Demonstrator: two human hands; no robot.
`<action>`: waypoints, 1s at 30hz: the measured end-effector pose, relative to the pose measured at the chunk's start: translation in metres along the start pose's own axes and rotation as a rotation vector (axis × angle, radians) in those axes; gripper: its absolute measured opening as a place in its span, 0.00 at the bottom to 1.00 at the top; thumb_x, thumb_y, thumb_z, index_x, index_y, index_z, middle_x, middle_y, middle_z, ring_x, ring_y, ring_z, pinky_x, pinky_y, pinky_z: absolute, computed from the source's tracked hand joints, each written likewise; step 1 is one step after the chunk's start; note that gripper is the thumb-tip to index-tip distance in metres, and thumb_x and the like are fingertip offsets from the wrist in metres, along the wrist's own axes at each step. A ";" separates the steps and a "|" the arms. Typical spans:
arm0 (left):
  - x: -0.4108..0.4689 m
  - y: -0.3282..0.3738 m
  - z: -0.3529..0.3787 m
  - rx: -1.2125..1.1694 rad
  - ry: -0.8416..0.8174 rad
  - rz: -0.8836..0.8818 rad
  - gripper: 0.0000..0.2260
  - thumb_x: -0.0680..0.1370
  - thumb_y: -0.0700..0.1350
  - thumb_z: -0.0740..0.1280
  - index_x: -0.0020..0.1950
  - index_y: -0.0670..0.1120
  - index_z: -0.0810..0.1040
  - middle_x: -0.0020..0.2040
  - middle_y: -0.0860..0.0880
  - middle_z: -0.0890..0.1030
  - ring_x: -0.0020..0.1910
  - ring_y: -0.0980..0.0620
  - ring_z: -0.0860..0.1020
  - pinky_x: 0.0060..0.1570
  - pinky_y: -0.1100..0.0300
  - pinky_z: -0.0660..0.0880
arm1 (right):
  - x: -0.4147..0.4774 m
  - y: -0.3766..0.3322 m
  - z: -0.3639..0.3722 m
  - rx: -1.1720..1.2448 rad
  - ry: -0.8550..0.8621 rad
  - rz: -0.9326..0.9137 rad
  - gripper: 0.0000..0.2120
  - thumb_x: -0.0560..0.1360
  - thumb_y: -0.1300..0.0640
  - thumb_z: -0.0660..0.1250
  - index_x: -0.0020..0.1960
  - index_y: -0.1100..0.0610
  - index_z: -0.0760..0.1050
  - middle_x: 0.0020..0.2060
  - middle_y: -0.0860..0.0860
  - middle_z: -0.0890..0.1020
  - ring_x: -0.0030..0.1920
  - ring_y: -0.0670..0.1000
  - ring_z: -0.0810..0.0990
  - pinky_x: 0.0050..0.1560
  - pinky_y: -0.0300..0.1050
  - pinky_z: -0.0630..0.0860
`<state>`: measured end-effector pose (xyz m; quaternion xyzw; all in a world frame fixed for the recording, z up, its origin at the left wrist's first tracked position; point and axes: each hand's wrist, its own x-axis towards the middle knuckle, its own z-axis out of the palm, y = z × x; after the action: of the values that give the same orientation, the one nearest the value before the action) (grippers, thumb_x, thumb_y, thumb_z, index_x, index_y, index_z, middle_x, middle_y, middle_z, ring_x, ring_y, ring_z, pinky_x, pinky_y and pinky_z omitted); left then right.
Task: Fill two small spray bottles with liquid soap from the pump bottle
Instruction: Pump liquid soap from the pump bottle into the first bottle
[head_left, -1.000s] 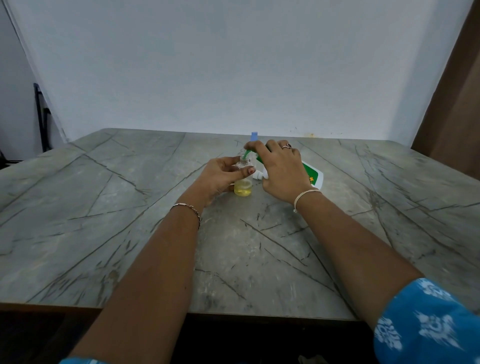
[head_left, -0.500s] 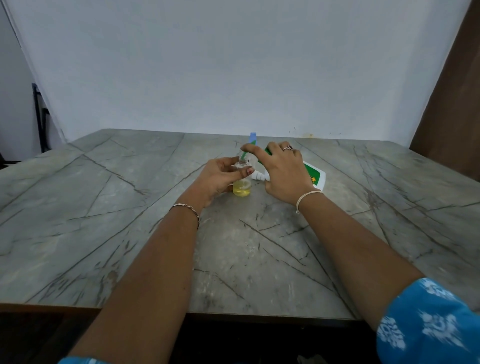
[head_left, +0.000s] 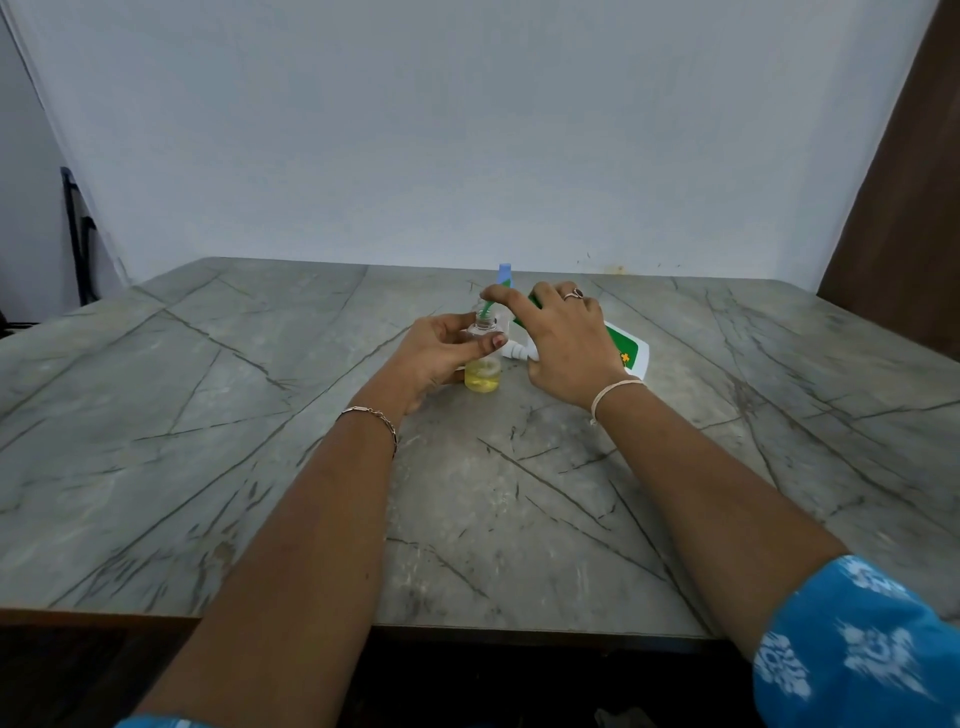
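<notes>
A small clear spray bottle (head_left: 483, 376) with its top off stands on the table (head_left: 260, 467), yellow soap in its lower part. My left hand (head_left: 441, 353) grips it round the neck and body. My right hand (head_left: 566, 348) holds the white and green pump bottle (head_left: 626, 353), tilted leftward, with the forefinger lying over the pump head. The green spout (head_left: 485, 310) points down at the small bottle's mouth. Behind them rises the blue cap of a second spray bottle (head_left: 505, 274), its body hidden by my hands.
A small white sprayer top (head_left: 511, 352) lies on the table between my hands. A pale wall (head_left: 467, 130) backs the table, a brown panel (head_left: 909, 234) stands at the right, and a dark frame (head_left: 78, 239) leans at the far left.
My right forefinger has stretched leftward over the pump head, and the green spout now shows above the small bottle's mouth. The left hand and the small bottle have stayed put.
</notes>
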<state>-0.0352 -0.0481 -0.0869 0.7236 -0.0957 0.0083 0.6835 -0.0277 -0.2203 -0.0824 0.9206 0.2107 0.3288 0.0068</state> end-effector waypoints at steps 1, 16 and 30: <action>0.000 0.000 0.000 0.002 0.000 0.000 0.16 0.72 0.43 0.74 0.58 0.45 0.80 0.49 0.47 0.85 0.48 0.52 0.83 0.54 0.52 0.80 | 0.001 -0.001 0.000 0.017 0.000 0.010 0.38 0.68 0.59 0.69 0.73 0.43 0.57 0.52 0.55 0.74 0.56 0.60 0.73 0.52 0.56 0.71; -0.002 0.001 0.002 -0.019 0.003 -0.013 0.18 0.72 0.41 0.74 0.61 0.43 0.79 0.50 0.46 0.84 0.49 0.51 0.82 0.53 0.53 0.80 | -0.001 -0.001 0.000 -0.012 0.005 0.006 0.39 0.68 0.58 0.70 0.73 0.42 0.56 0.51 0.54 0.75 0.56 0.60 0.73 0.51 0.56 0.71; -0.004 0.004 0.002 0.003 0.005 -0.004 0.20 0.74 0.41 0.72 0.64 0.40 0.75 0.49 0.48 0.83 0.44 0.55 0.82 0.46 0.59 0.81 | -0.001 -0.003 0.001 0.002 0.027 0.012 0.38 0.69 0.56 0.71 0.73 0.43 0.58 0.53 0.56 0.76 0.57 0.60 0.73 0.54 0.56 0.71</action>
<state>-0.0398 -0.0499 -0.0833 0.7247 -0.0925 0.0090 0.6828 -0.0287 -0.2183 -0.0845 0.9174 0.2057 0.3407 0.0010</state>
